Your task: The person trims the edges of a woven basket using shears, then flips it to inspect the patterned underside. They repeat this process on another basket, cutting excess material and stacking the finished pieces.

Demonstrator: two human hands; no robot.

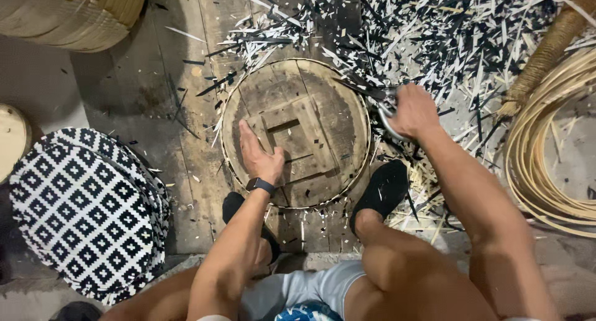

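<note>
On the plank floor (155,110) between the feet lies the round woven base (298,131), flat, light and stiff, rim best gripped at the edge; left hand (261,156) presses it, fingers released and spread. Right hand (413,110) is clenched on scissors (379,100) at the rim; black-and-white offcuts (434,35) beyond.

Patterned trays (87,215) left of round board (323,110)

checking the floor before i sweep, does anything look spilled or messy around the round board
Yes. Black and white strip cuttings lie scattered thickly over the floor above and to the right of the round wooden board, with a few on the board itself. The left hand presses flat on the board; the right hand holds scissors at its rim.
</note>
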